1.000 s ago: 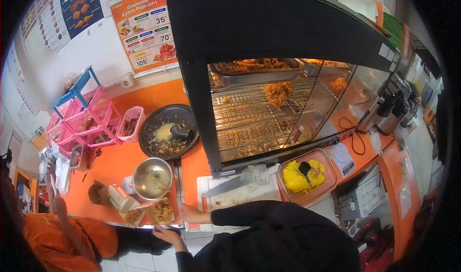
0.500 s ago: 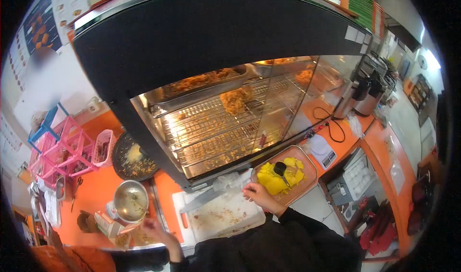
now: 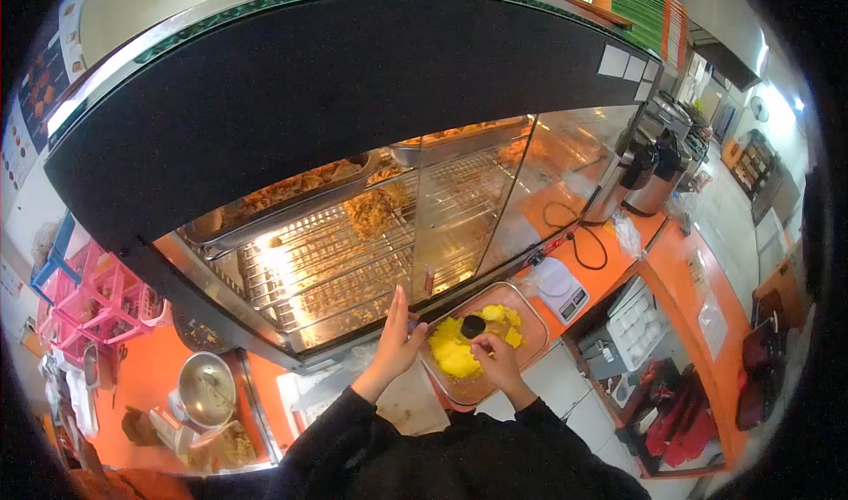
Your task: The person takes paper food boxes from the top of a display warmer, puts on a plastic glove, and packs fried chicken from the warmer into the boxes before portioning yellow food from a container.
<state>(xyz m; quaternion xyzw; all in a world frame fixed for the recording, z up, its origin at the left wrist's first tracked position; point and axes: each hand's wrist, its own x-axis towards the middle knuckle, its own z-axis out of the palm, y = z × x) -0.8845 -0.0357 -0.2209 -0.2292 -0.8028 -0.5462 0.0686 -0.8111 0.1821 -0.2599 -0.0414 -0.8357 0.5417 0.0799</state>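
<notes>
My right hand (image 3: 497,365) is closed at the handle of a black scoop (image 3: 473,326), which sits in yellow rice (image 3: 455,357). The rice lies in a shallow rectangular tray (image 3: 533,319). To the left of the tray, my left hand (image 3: 393,350) is raised before the glass of a warming cabinet, its fingers stretched upward and thumb apart. Below it lies a white cutting board (image 3: 411,403), partly covered by my arm. Inside the lit cabinet, a piece of fried food (image 3: 371,213) rests on the wire rack (image 3: 331,253).
A digital scale (image 3: 562,290) stands right of the tray. At left are a metal bowl (image 3: 208,392), pink baskets (image 3: 97,292) and a dark round pan (image 3: 199,330). Another person's orange clothing (image 3: 132,482) shows at the lower left. Steel flasks (image 3: 654,182) stand at the right.
My right hand has moved from beside the board onto the scoop handle. My left hand has risen from the lower left to the cabinet front. The view has shifted.
</notes>
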